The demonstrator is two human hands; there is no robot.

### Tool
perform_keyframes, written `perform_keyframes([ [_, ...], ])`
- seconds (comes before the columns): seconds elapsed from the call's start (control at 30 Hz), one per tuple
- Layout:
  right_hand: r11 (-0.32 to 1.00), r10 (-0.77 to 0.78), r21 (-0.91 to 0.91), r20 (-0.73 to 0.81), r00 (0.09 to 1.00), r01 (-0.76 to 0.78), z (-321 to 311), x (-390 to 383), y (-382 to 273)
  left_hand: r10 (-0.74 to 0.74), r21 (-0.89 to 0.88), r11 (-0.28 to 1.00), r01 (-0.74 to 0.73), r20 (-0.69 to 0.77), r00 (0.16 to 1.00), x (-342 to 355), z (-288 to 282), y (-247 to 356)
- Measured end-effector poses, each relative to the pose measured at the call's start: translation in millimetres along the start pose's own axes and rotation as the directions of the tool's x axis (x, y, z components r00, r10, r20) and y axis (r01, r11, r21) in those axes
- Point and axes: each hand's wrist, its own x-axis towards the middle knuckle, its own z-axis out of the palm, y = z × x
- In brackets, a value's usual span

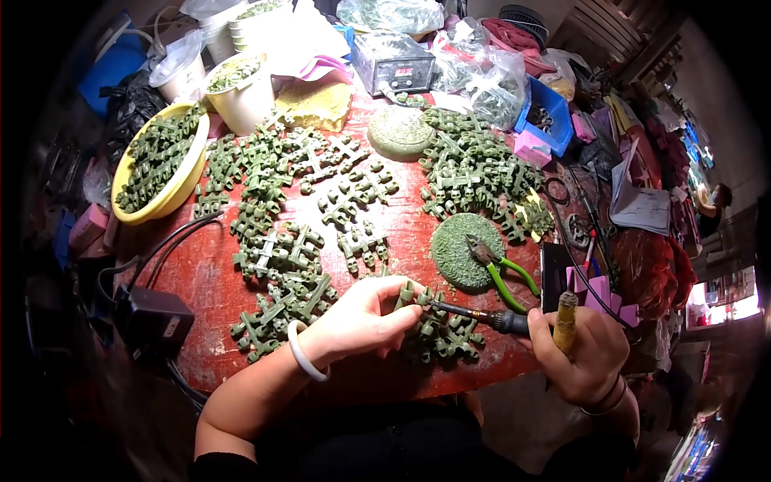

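My left hand (365, 317) is closed in a pinch round a small green wax piece (406, 294) near the table's front edge. My right hand (585, 353) grips a soldering iron (507, 322) by its black handle; the thin metal shaft points left, its tip at the piece in my left hand. A second tool with a worn yellow handle (565, 321) sticks up between the right hand's fingers; its far end is hidden. More green wax pieces (450, 336) lie just below the iron. Green-handled pliers (502, 277) rest partly on a round green textured pad (459, 251).
Rows of green wax pieces (273, 249) cover the left-middle of the red table (201, 297), with another heap (474, 165) at right. A yellow basin (189, 173), white bucket (245, 104), control box (393, 63) and blue tray (554, 120) stand behind. A black box (154, 319) with cables sits left.
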Motion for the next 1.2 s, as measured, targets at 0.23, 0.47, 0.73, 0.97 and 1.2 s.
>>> perform_keyframes([
  [0.23,1.000,0.004,0.011,-0.002,1.000,-0.004,4.2,0.0,-1.6,-0.010,0.029,1.000,0.010,-0.005,1.000,0.3,-0.3,-0.3],
  [0.47,1.000,0.007,0.003,-0.001,1.000,-0.007,1.7,0.6,-1.2,0.001,0.005,1.000,-0.001,-0.005,1.000,-0.5,0.9,1.0],
  [0.73,1.000,0.008,0.016,0.006,1.000,-0.008,1.6,-0.2,-1.6,0.010,-0.026,1.000,-0.010,0.007,1.000,-1.1,1.3,1.2],
  [0.97,0.990,0.140,-0.035,0.042,0.989,-0.139,-10.1,-8.2,3.4,-0.026,-0.068,0.997,0.027,0.017,1.000,-1.3,-0.4,4.0],
  [1.2,0.983,0.167,-0.084,0.055,0.984,-0.162,3.9,-17.9,7.9,0.031,-0.222,0.975,-0.016,0.063,0.998,-0.1,-1.3,2.8],
])
